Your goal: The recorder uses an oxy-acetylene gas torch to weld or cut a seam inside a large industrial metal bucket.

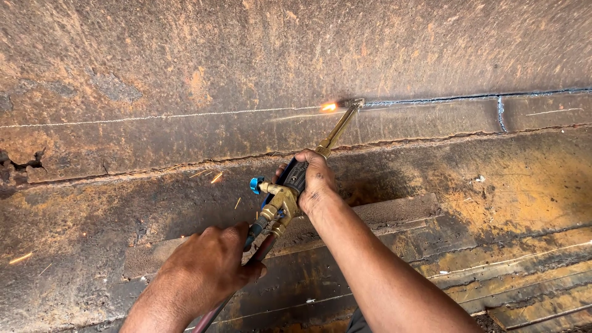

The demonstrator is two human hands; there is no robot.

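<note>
1. The right hand [314, 179] is closed around the body of a brass cutting torch [302, 179], near its blue valve knob [256, 185].
2. The left hand [206, 265] is closed around the hoses [246, 259] just behind the brass valve block, lower and closer to the person than the right hand.
3. The long axis of the torch runs from the lower left, at the hands, up to the upper right. The torch tip [356, 103] lies above and a little to the right of the right hand, so the right hand is the nearer one to it.
4. The tip touches or almost touches a white chalk line [154, 116] on the rusty steel plate [185, 55]. A bright orange flame [328, 107] burns just left of the tip, on the line.
5. To the right of the tip, a dark cut seam [444, 98] runs along the same line toward the right edge of the plate.
6. A few sparks [216, 177] fly below the line, left of the hands.
7. The plate is brown and scaled, with a rough ridge [154, 169] under the line and stepped steel strips [493, 277] in the lower right corner.
</note>
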